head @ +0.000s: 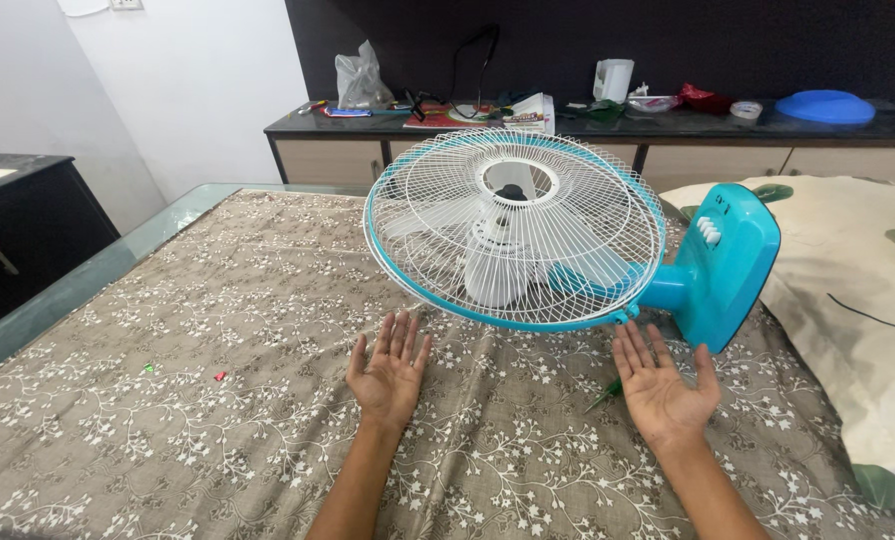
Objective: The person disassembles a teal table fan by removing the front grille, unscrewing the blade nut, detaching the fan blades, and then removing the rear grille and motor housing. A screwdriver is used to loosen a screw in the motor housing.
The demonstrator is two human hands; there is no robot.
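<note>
Left hand [390, 372] and right hand [663, 385] open, palms up, empty, table fan [528, 230] lying just beyond both

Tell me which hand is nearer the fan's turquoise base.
Right. The right hand lies palm up just below the turquoise base, nearly under it. The left hand lies palm up farther left, below the grille's lower left edge.

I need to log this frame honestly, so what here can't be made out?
Head view only:
- Green tool: mostly hidden under the right hand; its kind cannot be told.
- Fan blades and motor: blurred behind the white grille.
- Fan base: underside turned away.
- Items on the dark counter: too small to name.
- Left hand: forearm cut off by the bottom edge.
</note>
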